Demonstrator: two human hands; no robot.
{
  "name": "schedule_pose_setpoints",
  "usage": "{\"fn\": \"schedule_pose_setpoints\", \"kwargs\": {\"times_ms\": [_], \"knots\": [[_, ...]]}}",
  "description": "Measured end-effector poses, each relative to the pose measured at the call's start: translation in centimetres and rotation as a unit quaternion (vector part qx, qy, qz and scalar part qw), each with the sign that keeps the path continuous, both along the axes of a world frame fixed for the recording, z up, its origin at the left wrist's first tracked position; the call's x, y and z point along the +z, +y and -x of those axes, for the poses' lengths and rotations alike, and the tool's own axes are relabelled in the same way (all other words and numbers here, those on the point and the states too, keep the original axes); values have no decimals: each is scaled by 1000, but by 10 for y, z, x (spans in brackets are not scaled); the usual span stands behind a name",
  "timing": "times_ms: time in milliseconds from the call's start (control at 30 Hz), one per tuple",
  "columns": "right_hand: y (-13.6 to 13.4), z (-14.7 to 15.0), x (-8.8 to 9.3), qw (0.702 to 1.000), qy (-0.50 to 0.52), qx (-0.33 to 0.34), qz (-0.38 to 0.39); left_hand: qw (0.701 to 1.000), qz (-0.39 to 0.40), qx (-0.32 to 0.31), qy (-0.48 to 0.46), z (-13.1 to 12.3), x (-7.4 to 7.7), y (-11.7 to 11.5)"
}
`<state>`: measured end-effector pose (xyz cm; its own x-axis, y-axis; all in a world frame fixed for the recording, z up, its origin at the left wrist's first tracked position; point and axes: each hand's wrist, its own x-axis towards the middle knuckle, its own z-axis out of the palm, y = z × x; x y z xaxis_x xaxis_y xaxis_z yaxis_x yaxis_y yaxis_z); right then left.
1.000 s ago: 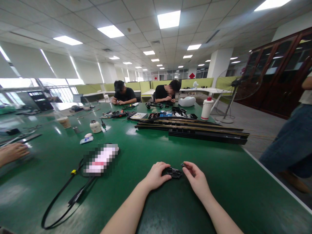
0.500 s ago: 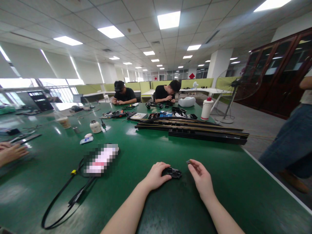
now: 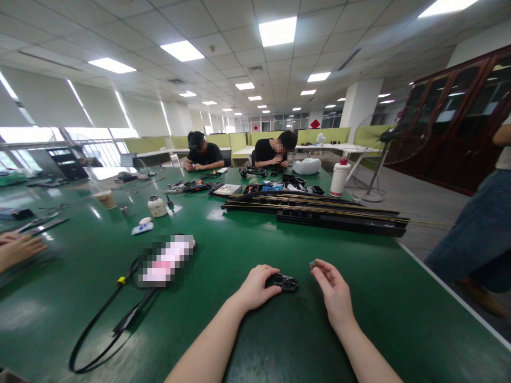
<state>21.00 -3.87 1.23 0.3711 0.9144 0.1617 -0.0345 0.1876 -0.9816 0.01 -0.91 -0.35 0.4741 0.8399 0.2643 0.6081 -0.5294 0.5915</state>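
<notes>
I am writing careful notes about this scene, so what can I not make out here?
In the head view:
Black part: left end covered by the left hand.
Small grey piece: too small to identify, partly covered by the right hand.
Pale pink object: details hidden by pixelation.
Person at right: head cut off by the right edge.

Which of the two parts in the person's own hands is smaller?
The small grey piece, pinched between the right hand's fingertips; the black component in the left hand is visibly longer and darker.
</notes>
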Motion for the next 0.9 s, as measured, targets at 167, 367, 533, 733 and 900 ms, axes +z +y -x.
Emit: {"fn": "schedule_pose_setpoints", "kwargs": {"times_ms": [167,367,533,733,900], "knots": [[2,-1,-5,1000,29,-9,-3,1000,5,-2,2,0,0,0],[0,1,2,998,63,-11,18,1000,2,-4,1,1,-1,0],[-2,1,6,998,62,-15,25,1000,4,0,4,1,0,0],[-2,1,6,998,57,-17,27,1000,7,0,1,1,1,0],[-1,0,3,998,53,-16,22,1000,7,-2,5,1,0,0]]}}
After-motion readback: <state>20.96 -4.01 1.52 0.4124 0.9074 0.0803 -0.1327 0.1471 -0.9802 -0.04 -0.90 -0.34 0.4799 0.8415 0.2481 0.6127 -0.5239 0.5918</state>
